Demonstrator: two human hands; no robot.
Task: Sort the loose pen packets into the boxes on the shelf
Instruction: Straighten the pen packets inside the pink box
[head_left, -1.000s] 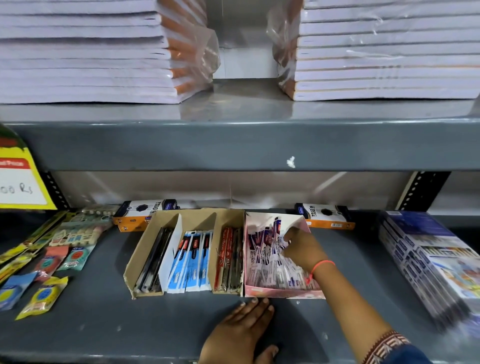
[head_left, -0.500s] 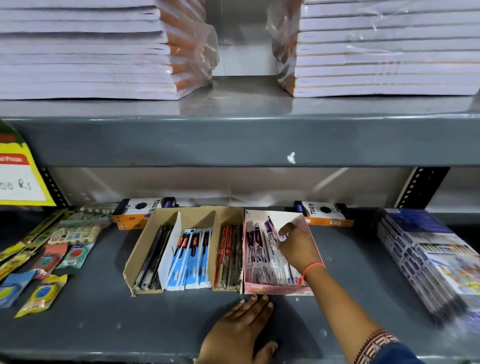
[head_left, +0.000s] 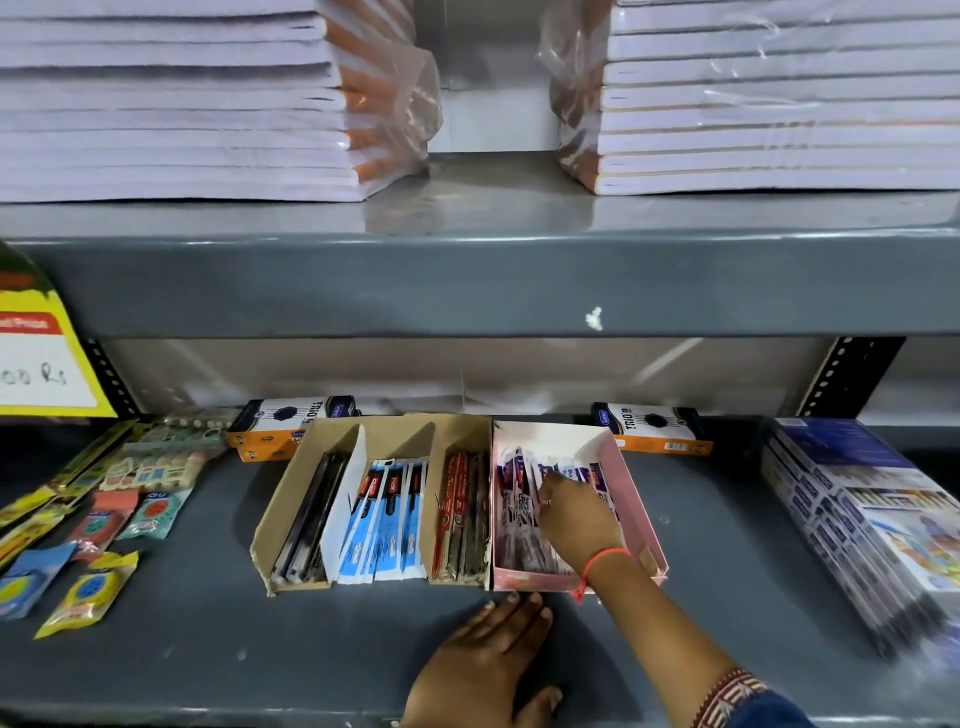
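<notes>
— Right hand (head_left: 576, 519)?
— Deeper in the pink box (head_left: 636, 499) than a second ago, fingers pinching purple packets (head_left: 511, 499), tidying them.
— Left hand (head_left: 488, 670)?
— Flat, open, on the shelf (head_left: 208, 649).

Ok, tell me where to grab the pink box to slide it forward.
Grip the pink box by its low front wall, coming from the front with the left hand, which rests flat just before it. The right wall is free too; the left wall abuts the brown box.

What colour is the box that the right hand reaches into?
Pink, white inside: the box, seen in the head view.
</notes>
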